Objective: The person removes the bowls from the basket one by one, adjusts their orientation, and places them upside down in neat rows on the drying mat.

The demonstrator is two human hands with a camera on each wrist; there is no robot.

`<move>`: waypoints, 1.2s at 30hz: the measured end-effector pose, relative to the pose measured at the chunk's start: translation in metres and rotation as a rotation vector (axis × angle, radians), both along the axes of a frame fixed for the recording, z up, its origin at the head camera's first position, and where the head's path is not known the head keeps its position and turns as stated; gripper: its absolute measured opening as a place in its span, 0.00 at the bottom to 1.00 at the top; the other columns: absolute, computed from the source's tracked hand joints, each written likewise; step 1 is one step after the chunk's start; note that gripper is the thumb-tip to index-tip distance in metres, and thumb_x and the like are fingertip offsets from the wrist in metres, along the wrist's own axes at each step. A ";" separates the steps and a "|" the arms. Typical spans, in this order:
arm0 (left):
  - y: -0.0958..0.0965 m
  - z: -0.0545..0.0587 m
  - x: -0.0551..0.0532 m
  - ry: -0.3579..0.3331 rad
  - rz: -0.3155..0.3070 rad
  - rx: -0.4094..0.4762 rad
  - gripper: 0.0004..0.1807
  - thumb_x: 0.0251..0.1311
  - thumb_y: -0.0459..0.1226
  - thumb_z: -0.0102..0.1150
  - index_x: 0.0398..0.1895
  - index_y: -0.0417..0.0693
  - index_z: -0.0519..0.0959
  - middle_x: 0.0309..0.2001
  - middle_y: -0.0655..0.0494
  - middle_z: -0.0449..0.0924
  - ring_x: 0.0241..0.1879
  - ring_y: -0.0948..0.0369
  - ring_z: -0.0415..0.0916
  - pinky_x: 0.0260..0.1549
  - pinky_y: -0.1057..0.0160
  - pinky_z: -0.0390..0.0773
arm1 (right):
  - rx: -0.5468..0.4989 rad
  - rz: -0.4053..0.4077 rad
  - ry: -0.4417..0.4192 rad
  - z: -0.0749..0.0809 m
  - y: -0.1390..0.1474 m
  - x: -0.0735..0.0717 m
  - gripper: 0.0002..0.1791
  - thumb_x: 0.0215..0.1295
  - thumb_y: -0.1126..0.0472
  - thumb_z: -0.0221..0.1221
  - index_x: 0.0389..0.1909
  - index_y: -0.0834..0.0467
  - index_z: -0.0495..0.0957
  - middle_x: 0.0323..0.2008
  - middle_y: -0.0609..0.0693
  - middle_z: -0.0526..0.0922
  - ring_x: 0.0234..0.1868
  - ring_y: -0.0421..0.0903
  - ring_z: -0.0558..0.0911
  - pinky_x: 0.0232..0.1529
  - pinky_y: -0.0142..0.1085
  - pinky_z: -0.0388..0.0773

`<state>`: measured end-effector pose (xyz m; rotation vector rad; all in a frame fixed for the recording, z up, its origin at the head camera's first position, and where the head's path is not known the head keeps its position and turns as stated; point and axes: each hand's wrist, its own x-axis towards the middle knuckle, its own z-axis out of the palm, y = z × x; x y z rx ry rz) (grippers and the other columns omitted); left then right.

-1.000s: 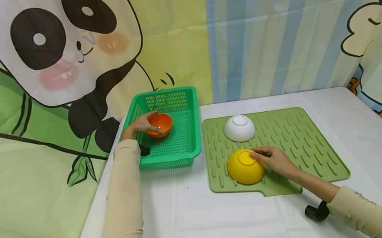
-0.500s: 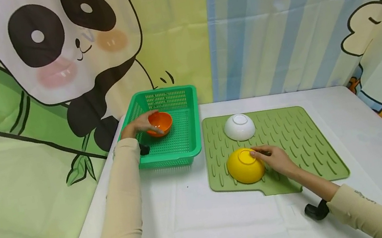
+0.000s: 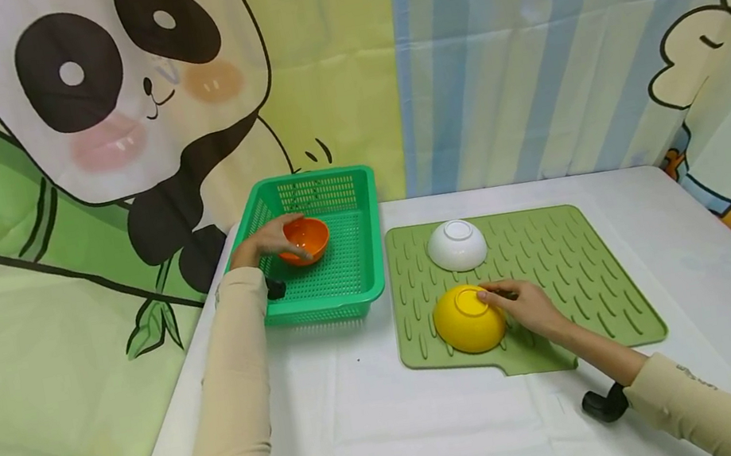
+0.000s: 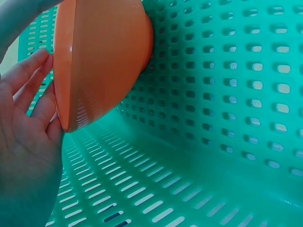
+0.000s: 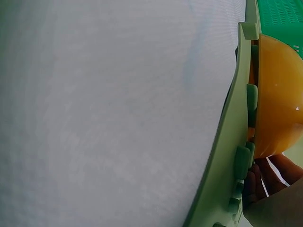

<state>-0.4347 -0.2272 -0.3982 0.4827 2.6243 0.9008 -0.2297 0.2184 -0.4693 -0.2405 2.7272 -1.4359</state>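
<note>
My left hand (image 3: 272, 241) reaches into a green plastic basket (image 3: 375, 293) and spans an orange bowl (image 3: 313, 240), which stands mouth up. In the left wrist view its fingertips meet the rim of the orange bowl (image 4: 102, 56), and the thumb arches over at the top left. On a green ribbed drying mat (image 3: 581, 281), my right hand (image 3: 530, 308) holds a yellow bowl (image 3: 463, 327) turned upside down. Its thumb lies at the foot ring. The right wrist view has the other fingers (image 5: 270, 177) at the yellow bowl's rim, close above the mat.
A white bowl (image 3: 458, 251), also upside down, sits on the mat behind the yellow one. The basket stands left of the mat on a white-covered table (image 3: 400, 432). Behind hangs a printed curtain (image 3: 328, 48) with a panda.
</note>
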 end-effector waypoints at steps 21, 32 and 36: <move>-0.001 0.005 0.002 0.090 -0.013 -0.002 0.54 0.39 0.42 0.75 0.69 0.41 0.55 0.69 0.41 0.48 0.63 0.43 0.53 0.56 0.45 0.63 | -0.011 0.003 -0.006 0.002 0.000 0.000 0.32 0.60 0.39 0.55 0.56 0.59 0.74 0.55 0.59 0.75 0.57 0.56 0.72 0.52 0.52 0.70; 0.003 0.008 0.005 0.015 -0.048 -0.068 0.54 0.42 0.41 0.73 0.71 0.42 0.51 0.70 0.40 0.43 0.64 0.41 0.49 0.56 0.44 0.63 | -0.002 0.000 -0.003 0.001 0.001 -0.001 0.32 0.59 0.39 0.55 0.56 0.58 0.75 0.54 0.58 0.75 0.55 0.55 0.73 0.49 0.50 0.72; 0.006 0.009 0.005 -0.011 -0.058 -0.079 0.54 0.43 0.41 0.72 0.71 0.41 0.49 0.69 0.40 0.41 0.64 0.41 0.49 0.56 0.44 0.63 | -0.003 -0.002 -0.002 0.001 0.002 -0.001 0.32 0.60 0.39 0.56 0.55 0.58 0.75 0.54 0.58 0.75 0.53 0.54 0.74 0.48 0.49 0.73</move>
